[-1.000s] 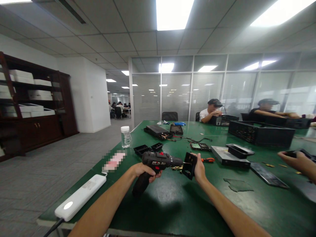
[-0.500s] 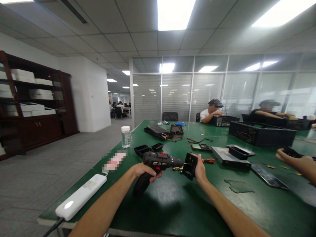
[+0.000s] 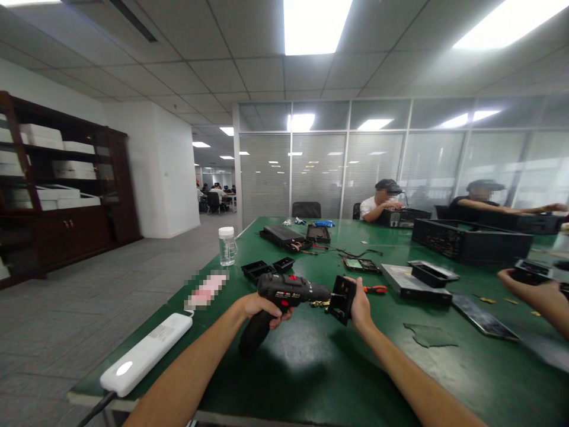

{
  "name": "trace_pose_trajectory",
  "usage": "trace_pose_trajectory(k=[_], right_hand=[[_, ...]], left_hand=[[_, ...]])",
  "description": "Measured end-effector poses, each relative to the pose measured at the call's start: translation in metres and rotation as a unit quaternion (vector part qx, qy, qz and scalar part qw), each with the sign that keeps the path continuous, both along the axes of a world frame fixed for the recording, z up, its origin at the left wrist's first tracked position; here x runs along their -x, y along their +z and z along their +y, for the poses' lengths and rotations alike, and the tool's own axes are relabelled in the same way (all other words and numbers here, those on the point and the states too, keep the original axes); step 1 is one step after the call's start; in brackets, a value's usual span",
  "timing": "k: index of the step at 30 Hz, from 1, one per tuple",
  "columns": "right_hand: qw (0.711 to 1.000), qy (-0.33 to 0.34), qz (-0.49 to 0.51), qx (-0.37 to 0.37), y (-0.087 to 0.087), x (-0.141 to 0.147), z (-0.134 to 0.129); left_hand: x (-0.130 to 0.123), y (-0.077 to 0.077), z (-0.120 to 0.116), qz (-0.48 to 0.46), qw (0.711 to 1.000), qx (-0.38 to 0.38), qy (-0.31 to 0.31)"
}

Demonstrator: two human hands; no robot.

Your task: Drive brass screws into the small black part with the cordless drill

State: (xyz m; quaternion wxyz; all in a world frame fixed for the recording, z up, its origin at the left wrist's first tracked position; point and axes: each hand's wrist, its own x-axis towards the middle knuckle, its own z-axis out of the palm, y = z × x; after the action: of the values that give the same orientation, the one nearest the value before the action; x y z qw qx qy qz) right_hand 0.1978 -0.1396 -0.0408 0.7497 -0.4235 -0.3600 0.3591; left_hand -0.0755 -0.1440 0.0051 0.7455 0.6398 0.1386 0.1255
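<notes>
We'd call it mid-job, not done: our left hand (image 3: 267, 309) is curled round the drill (image 3: 284, 289), right hand (image 3: 360, 301) gripping the black bracket (image 3: 348, 289) above the counter (image 3: 306, 382), bit (image 3: 336, 295) right at it (contact? can't tell). Screws left: unclear.

Bright ceiling panels (image 3: 317, 26) light glass partitions (image 3: 315, 169), grey carpet (image 3: 178, 279) and a dark wooden cabinet (image 3: 66, 219).

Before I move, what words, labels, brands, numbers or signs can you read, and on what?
None legible.
Drill: small pale lettering on its side, too blurred to read.
White corded bar: printed label, too small to read.
Pink item: pixelated, nothing readable.
</notes>
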Motion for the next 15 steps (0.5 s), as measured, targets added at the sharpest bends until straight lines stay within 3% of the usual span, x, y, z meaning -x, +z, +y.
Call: trace_pose_trajectory(k=[15], right_hand=[[1.000,0.000,-0.005,-0.007,-0.0029,-0.0006,0.0013]], left_hand=[[-0.0008,0.0000,-0.0001,-0.013,1.000,0.002,-0.004]])
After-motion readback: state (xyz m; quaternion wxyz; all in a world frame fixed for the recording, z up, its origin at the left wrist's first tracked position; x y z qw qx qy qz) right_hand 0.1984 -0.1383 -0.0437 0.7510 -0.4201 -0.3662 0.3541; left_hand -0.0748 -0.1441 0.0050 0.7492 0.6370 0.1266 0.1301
